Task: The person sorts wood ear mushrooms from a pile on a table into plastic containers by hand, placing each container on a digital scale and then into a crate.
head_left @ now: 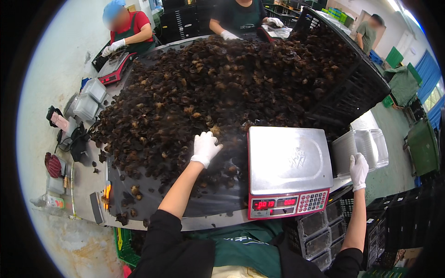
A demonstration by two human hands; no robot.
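Note:
A broad heap of dark brown, curled wood ear mushrooms [218, 83] covers most of the table. My left hand [206, 148], in a white glove, lies at the near edge of the heap, its fingers slightly bent and the thumb apart; nothing shows in it. To its right stands a red electronic scale [289, 162] with a bare silver pan and a lit red display. My right hand [359, 171], also gloved, has its fingers closed at the near side of a stack of clear plastic boxes [366, 146] just right of the scale.
A black crate [354, 88] tips toward the heap at the right. Clear boxes [88, 104], a phone [97, 207] and an orange cutter [107, 191] lie along the left side. Two gloved co-workers [132, 28] [238, 21] stand across the table. Lidded clear boxes [320, 231] sit below the scale.

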